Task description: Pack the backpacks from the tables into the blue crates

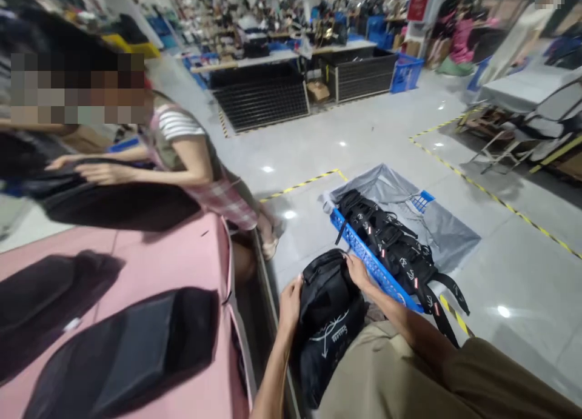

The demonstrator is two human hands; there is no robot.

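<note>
**Black backpack held on the lap beside the pink worktop**

The pink worktop [150, 249] fills the view from seven to ten o'clock and carries flat black fabric panels [127, 352]. At ten o'clock another person [182, 146] leans over it with both hands on dark material. On the grey floor at three o'clock a blue crate [364, 255] sits on a grey sheet [436, 225], heaped with black webbing straps [395, 243].

At six o'clock a black backpack [327, 322] stands on the person's lap, just beside the crate's near wall. The left hand [290, 304] presses on its left shoulder, fingers together against the fabric. The right hand [357, 270] rests on its top edge; whether those fingers pinch anything I cannot tell.

Judged from the grip, handling this well means keeping the bag upright with the left hand while the right works along the top, clear of the crate rim.

The lower part of the bag is hidden behind the knee, its white print is unreadable, and the worktop's contents are blurred.
</note>
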